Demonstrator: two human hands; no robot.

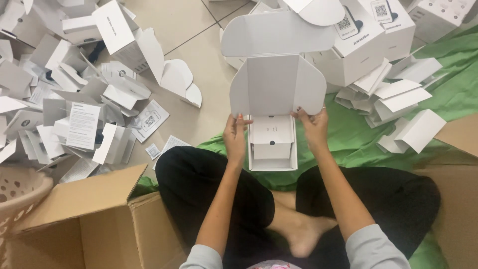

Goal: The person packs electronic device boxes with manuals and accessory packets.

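She sits cross-legged on a green cloth (348,134), an open cardboard carton (99,219) at her knee. Her left hand (235,137) and right hand (312,127) each pinch a side of an open white box (273,99) above her lap. Beyond lie heaps of flattened white boxes (74,99) on the floor.

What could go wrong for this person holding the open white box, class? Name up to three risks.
1. Both hands, left and right, grip only the side walls of the white box, so it might buckle.
2. The raised lid flap could crease.
3. The piled loose flat cartons nearby might slide underfoot.
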